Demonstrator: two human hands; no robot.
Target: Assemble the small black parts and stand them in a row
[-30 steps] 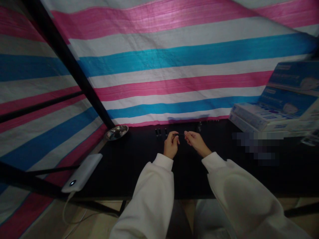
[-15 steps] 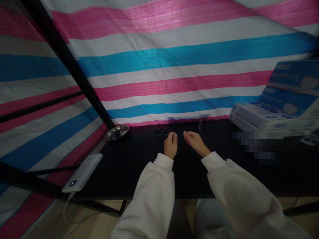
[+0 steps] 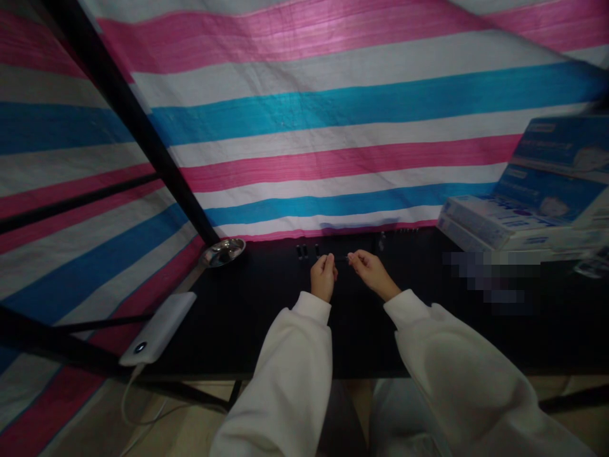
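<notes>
Your right hand (image 3: 373, 274) is pinching a thin dark pin (image 3: 340, 258) between its fingertips, and your left hand (image 3: 324, 277) is curling just beside the pin's other end, though you cannot tell whether it is gripping anything. The hands are nearly together. A striped pink, white and blue tarp (image 3: 333, 152) is walling in the black table (image 3: 266, 330), with a black frame pole (image 3: 128, 120) crossing it at left. On the table, a stack of mask boxes (image 3: 523, 216) is sitting far right, one white power bank (image 3: 158, 329) is lying at left, one steel dish (image 3: 222, 252) is resting in the back corner, and three small dark upright pieces (image 3: 304, 252) are standing beyond your left hand. The pin is pointing left, its long axis running roughly level above the table.
</notes>
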